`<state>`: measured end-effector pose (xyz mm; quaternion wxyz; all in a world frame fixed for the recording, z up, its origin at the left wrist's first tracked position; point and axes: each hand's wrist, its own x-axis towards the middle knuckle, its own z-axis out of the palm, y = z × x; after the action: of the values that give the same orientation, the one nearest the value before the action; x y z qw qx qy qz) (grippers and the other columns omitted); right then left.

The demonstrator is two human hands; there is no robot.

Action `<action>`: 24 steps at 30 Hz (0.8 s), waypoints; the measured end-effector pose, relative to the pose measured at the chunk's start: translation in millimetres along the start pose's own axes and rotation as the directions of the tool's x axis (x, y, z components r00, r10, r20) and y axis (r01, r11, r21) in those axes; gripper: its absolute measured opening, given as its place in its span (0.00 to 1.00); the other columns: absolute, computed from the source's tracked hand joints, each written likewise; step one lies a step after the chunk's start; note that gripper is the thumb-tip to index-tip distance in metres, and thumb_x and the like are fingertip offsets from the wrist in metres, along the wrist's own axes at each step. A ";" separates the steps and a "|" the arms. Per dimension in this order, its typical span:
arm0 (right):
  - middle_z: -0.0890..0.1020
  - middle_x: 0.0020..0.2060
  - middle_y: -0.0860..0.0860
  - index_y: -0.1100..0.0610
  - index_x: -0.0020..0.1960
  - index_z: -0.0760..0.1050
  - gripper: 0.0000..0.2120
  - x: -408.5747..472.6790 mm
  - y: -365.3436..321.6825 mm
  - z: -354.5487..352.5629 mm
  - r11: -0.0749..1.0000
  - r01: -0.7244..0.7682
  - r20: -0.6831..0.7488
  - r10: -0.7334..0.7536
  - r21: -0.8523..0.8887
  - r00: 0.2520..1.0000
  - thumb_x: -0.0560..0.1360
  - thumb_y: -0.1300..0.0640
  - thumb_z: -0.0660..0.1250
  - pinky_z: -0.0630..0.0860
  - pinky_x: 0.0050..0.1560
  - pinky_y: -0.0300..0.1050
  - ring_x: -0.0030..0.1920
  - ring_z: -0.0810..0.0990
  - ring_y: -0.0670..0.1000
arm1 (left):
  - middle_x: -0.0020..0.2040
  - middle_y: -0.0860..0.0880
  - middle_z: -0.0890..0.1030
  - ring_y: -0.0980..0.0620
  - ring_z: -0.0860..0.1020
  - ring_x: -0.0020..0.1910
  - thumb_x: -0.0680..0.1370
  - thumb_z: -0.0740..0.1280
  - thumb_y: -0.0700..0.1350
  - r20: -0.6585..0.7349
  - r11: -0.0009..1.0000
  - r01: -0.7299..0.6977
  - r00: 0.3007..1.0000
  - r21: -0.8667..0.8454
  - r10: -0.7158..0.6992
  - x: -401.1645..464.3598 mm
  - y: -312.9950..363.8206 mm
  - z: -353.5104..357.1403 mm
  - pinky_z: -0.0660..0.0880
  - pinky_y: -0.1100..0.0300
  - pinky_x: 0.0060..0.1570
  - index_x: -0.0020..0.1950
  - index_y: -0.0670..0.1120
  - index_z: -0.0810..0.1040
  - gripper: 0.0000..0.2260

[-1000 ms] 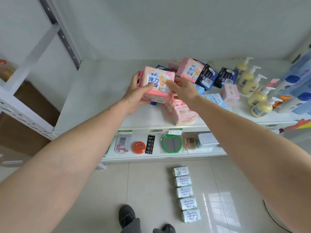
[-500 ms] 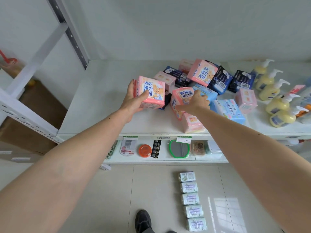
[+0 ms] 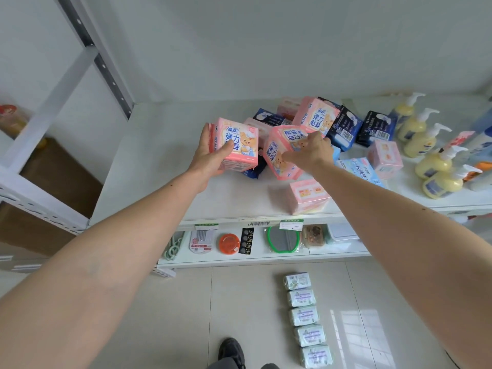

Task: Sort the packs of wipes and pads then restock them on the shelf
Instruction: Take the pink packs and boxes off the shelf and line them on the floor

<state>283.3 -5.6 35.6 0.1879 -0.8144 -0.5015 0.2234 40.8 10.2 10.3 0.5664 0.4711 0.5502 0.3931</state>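
Observation:
My left hand (image 3: 210, 153) grips a pink pad pack with a bear picture (image 3: 239, 145) just above the white shelf (image 3: 149, 161). My right hand (image 3: 311, 153) grips a second pink bear pack (image 3: 279, 153), tilted, at the left edge of a jumbled heap. The heap holds another pink bear pack (image 3: 316, 115), dark blue packs (image 3: 346, 129), light blue packs (image 3: 358, 169) and pale pink packs (image 3: 308, 195). Several pale green wipe packs (image 3: 303, 315) lie in a row on the floor.
Yellow pump bottles (image 3: 426, 145) stand at the shelf's right end. A lower shelf (image 3: 266, 258) carries small goods, among them an orange round tin (image 3: 228, 243) and a green-rimmed mirror (image 3: 283, 239). A grey upright post (image 3: 93, 57) stands at the left. My shoe (image 3: 231, 350) is on the tiled floor.
My right hand left the first pack, reached into the heap and lifted a second pink bear pack. My left hand keeps the first pack, a little further left.

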 end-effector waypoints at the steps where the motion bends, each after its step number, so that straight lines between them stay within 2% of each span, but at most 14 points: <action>1: 0.70 0.62 0.57 0.58 0.68 0.63 0.39 -1.0 -1.3 -5.7 0.999 0.005 -0.007 -0.005 0.047 1.000 0.63 0.45 0.75 0.74 0.58 0.49 0.61 0.72 0.56 | 0.71 0.59 0.69 0.52 0.76 0.62 0.74 0.72 0.53 -0.003 1.000 -0.002 1.000 0.004 0.002 -0.6 2.4 2.2 0.76 0.45 0.58 0.76 0.64 0.51 0.38; 4: 0.74 0.58 0.54 0.57 0.65 0.67 0.35 -6.8 -0.4 -25.8 0.980 0.018 -0.044 -0.009 0.199 0.999 0.63 0.46 0.75 0.74 0.48 0.45 0.55 0.75 0.52 | 0.72 0.60 0.67 0.52 0.74 0.65 0.75 0.71 0.54 -0.013 1.000 -0.017 1.000 0.009 0.017 -4.1 10.9 13.0 0.72 0.48 0.58 0.77 0.63 0.49 0.38; 6: 0.75 0.55 0.51 0.57 0.65 0.68 0.34 -12.0 7.0 -40.9 0.958 0.026 -0.065 -0.008 0.285 0.998 0.64 0.47 0.75 0.72 0.48 0.43 0.54 0.75 0.51 | 0.72 0.60 0.66 0.53 0.72 0.67 0.75 0.71 0.54 -0.005 0.999 -0.038 0.999 0.010 0.038 -7.7 15.4 22.4 0.70 0.51 0.59 0.77 0.62 0.49 0.39; 8: 0.76 0.52 0.49 0.58 0.64 0.70 0.34 -16.8 19.7 -55.8 0.931 0.023 -0.080 0.006 0.364 0.997 0.63 0.47 0.76 0.72 0.46 0.41 0.51 0.76 0.49 | 0.71 0.60 0.68 0.55 0.73 0.66 0.73 0.72 0.55 0.002 0.998 -0.061 0.998 0.004 0.061 -12.5 18.7 34.3 0.70 0.49 0.64 0.77 0.62 0.51 0.40; 12: 0.83 0.47 0.52 0.57 0.54 0.76 0.33 -29.7 57.3 -87.6 0.878 0.019 -0.108 0.038 0.478 0.993 0.53 0.43 0.75 0.73 0.34 0.42 0.39 0.79 0.49 | 0.67 0.58 0.73 0.56 0.76 0.62 0.73 0.72 0.55 0.013 0.993 -0.114 0.993 -0.010 0.115 -32.1 21.4 73.4 0.73 0.47 0.64 0.76 0.61 0.54 0.37; 16: 0.83 0.46 0.50 0.58 0.57 0.76 0.37 -49.2 111.6 -121.9 0.877 0.051 -0.146 0.023 0.479 0.989 0.53 0.41 0.74 0.74 0.33 0.41 0.41 0.81 0.48 | 0.69 0.56 0.73 0.55 0.74 0.64 0.75 0.71 0.53 -0.019 0.980 -0.193 0.981 -0.053 0.192 -68.3 19.1 127.4 0.72 0.48 0.65 0.76 0.58 0.56 0.35; 19: 0.83 0.46 0.48 0.57 0.56 0.77 0.34 -66.8 159.0 -144.3 0.869 0.096 -0.153 -0.024 0.484 0.988 0.55 0.41 0.75 0.82 0.40 0.45 0.44 0.84 0.48 | 0.68 0.56 0.73 0.57 0.75 0.64 0.75 0.70 0.51 -0.040 0.966 -0.246 0.969 -0.080 0.243 -103.2 11.2 170.2 0.73 0.51 0.65 0.75 0.57 0.59 0.32; 21: 0.83 0.47 0.48 0.56 0.57 0.76 0.33 -81.3 191.1 -158.0 0.867 0.124 -0.148 -0.059 0.482 0.987 0.57 0.41 0.75 0.83 0.44 0.48 0.45 0.84 0.48 | 0.67 0.55 0.74 0.60 0.76 0.60 0.76 0.70 0.50 -0.049 0.962 -0.259 0.966 -0.087 0.255 -125.9 3.0 197.9 0.76 0.56 0.59 0.75 0.56 0.60 0.30; 23: 0.83 0.48 0.49 0.56 0.57 0.76 0.32 -95.3 221.5 -170.8 0.862 0.143 -0.131 -0.090 0.486 0.987 0.58 0.42 0.76 0.83 0.45 0.50 0.46 0.84 0.49 | 0.67 0.55 0.74 0.57 0.77 0.60 0.75 0.71 0.52 -0.033 0.965 -0.235 0.972 -0.116 0.233 -147.3 -6.0 221.7 0.79 0.51 0.54 0.75 0.57 0.60 0.32; 24: 0.83 0.48 0.49 0.56 0.56 0.76 0.31 -101.3 235.3 -176.4 0.862 0.154 -0.126 -0.105 0.484 0.986 0.58 0.43 0.76 0.83 0.46 0.51 0.46 0.84 0.49 | 0.67 0.55 0.74 0.55 0.77 0.61 0.74 0.71 0.53 -0.031 0.966 -0.228 0.974 -0.120 0.226 -156.1 -11.3 232.1 0.78 0.46 0.56 0.75 0.58 0.59 0.33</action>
<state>513.0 -211.7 74.9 0.4270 -0.7140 -0.4722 0.2916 257.2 -166.5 27.5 0.5409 0.4918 0.4723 0.4925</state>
